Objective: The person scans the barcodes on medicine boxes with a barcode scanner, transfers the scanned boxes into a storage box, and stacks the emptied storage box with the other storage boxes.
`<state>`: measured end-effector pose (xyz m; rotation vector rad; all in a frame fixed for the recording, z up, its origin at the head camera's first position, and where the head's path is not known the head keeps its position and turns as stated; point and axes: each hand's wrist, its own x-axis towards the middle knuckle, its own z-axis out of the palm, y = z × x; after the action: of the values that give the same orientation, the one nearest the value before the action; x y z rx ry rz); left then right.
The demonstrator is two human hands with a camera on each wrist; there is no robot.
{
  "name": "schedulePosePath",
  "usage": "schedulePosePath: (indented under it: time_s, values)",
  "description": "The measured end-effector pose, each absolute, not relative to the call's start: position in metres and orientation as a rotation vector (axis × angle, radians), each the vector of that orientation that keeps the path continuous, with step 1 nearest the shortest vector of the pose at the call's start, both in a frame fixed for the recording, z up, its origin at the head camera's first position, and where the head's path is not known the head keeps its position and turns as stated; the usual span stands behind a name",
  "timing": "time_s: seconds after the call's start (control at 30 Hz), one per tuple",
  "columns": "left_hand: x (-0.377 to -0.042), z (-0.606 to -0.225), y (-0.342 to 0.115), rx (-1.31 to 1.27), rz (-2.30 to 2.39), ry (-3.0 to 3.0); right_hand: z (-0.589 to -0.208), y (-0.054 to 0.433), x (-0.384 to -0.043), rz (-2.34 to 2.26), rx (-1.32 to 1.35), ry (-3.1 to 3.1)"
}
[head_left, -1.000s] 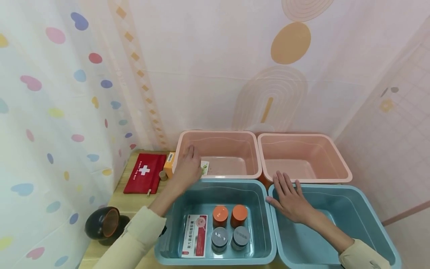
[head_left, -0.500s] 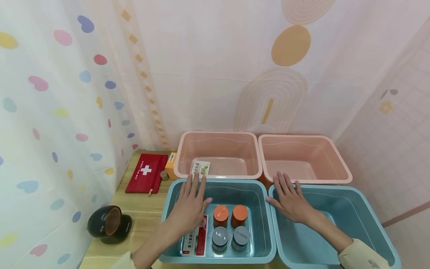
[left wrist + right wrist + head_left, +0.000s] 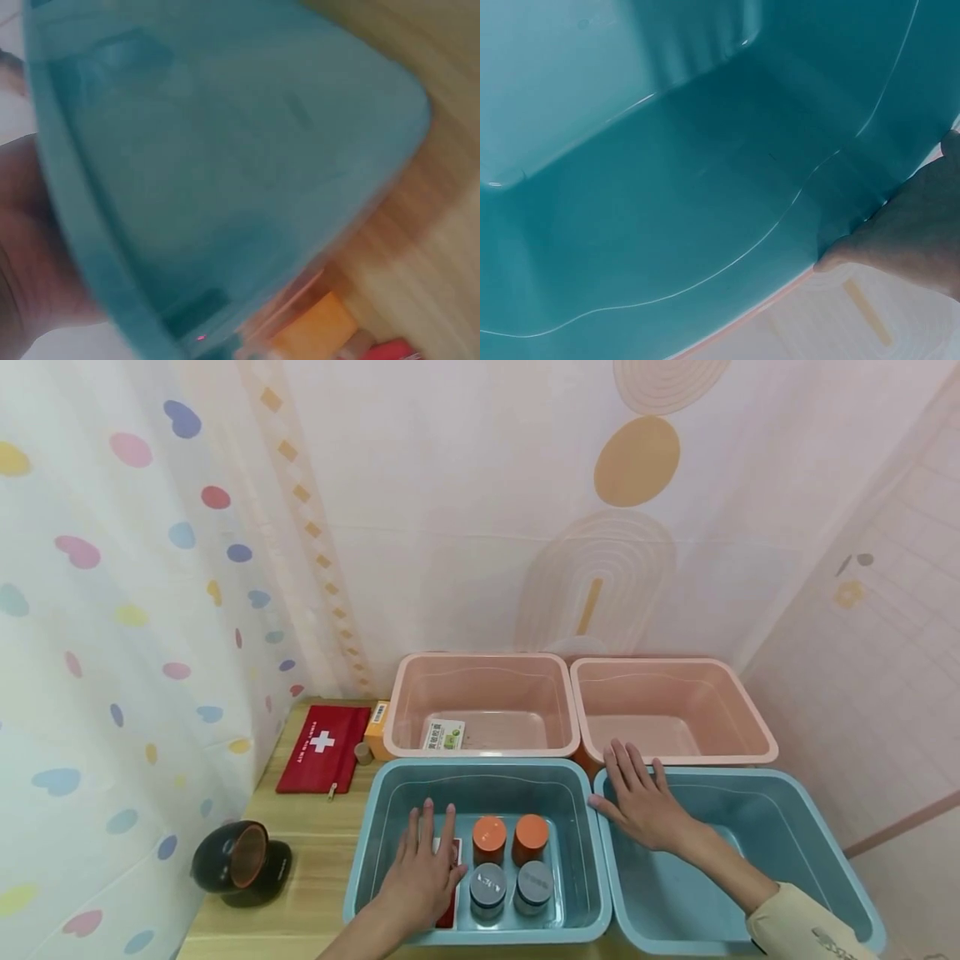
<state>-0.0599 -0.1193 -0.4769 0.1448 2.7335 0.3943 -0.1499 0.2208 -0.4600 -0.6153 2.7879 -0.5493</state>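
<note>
My left hand [image 3: 422, 878], fingers straight and slightly spread, is over the left blue bin [image 3: 480, 764] and holds nothing. Beneath it lies a white and red medicine box [image 3: 447, 906], mostly hidden by the hand. Beside that box stand two orange-capped bottles [image 3: 490, 837] and two grey-capped jars [image 3: 534, 887]. My right hand [image 3: 647, 810] rests with extended fingers at the far left corner of the right blue bin [image 3: 750, 902]. In the right wrist view that hand [image 3: 907, 225] is at the bin's rim. The left wrist view shows the left bin's outer wall [image 3: 225, 135].
Behind stand two pink bins; the left one [image 3: 495, 662] holds a white and green box [image 3: 445, 735], the right one [image 3: 675, 664] sits beside it. Left on the wooden table [image 3: 322, 860] are a red first aid pouch [image 3: 322, 747], an orange box [image 3: 377, 727], a small cork [image 3: 363, 752] and dark bowls [image 3: 240, 860].
My left hand has let go of the white and green box in the left pink bin, come back toward me and lowered over the medicine box. The right hand has stayed put.
</note>
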Motion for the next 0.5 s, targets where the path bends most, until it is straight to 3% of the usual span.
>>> schedulePosePath:
  time_s: [0.23, 0.5]
  values:
    - [-0.065, -0.512, -0.124, 0.002, 0.377, 2.618, -0.458, 0.218, -0.150, -0.514, -0.609, 2.778]
    - [-0.075, -0.541, -0.124, -0.125, 0.317, 2.369, -0.481, 0.228, -0.154, -0.571, -0.640, 2.827]
